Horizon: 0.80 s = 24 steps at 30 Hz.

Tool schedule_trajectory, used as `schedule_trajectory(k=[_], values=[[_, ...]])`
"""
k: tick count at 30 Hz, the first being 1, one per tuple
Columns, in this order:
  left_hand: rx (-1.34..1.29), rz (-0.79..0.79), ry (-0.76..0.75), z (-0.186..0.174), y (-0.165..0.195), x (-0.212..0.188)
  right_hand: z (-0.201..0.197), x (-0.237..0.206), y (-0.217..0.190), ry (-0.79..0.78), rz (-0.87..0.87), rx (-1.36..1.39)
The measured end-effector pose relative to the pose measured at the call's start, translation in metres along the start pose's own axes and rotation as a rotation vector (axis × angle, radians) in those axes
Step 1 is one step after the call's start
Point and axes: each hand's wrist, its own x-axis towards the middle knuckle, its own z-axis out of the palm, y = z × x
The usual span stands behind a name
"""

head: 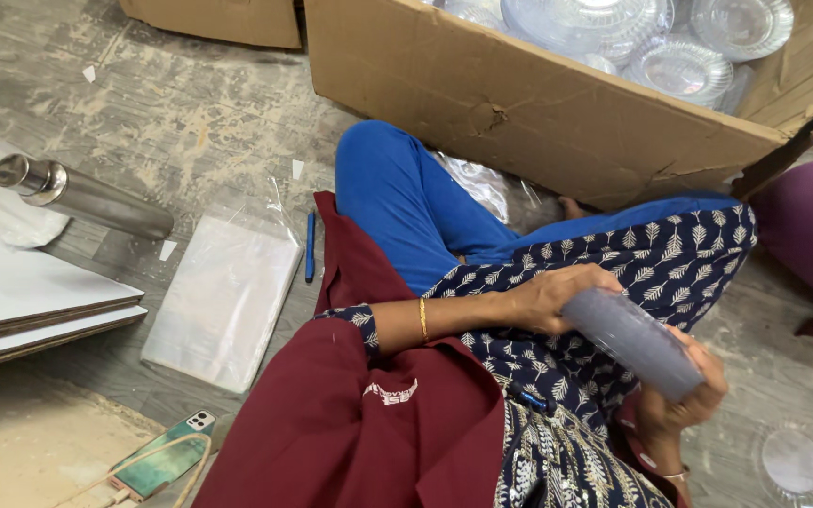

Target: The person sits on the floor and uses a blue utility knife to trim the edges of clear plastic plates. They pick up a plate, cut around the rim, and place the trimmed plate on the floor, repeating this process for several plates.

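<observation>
Holding a grey, translucent cylindrical stack of plastic plates (pixel 634 342) between both hands, the person sits on the floor at lower right of the frame: the left hand (pixel 557 296) has its grip curled closed over the stack's upper-left end, and the right hand (pixel 684 395) cups the lower-right end from beneath, fingers wrapped shut around it. The stack lies tilted across the lap, above the navy leaf-patterned cloth (pixel 632 273). As a judgement, the stack could slide or fan apart if either grip loosens, since it is slanted and only its ends are held; plates would then spill toward the single clear plastic plate (pixel 795 461) lying on the floor at lower right. A maroon garment (pixel 350 423) is draped over the knee just left of the hands. Farther out, a large brown cardboard box (pixel 519 103) of clear plates fills the upper right, close enough to crowd the arms. To the left lie a flat pile of clear plastic bags (pixel 223 301), a blue pen (pixel 310 246), a steel bottle (pixel 82 196), white boards (pixel 30 301) and a phone (pixel 162 461).
</observation>
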Motion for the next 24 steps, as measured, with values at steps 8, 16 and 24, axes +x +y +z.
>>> schedule_trajectory(k=[8,16,24], values=[[0.102,0.115,0.006,-0.006,0.012,0.005,-0.012,-0.010,0.015,0.006,0.035,-0.017],[0.358,0.202,0.102,0.009,0.011,0.016,-0.025,0.008,0.028,-0.109,0.111,-0.006],[0.449,0.192,0.140,0.019,0.023,0.018,-0.014,0.002,-0.026,0.020,0.143,-0.217]])
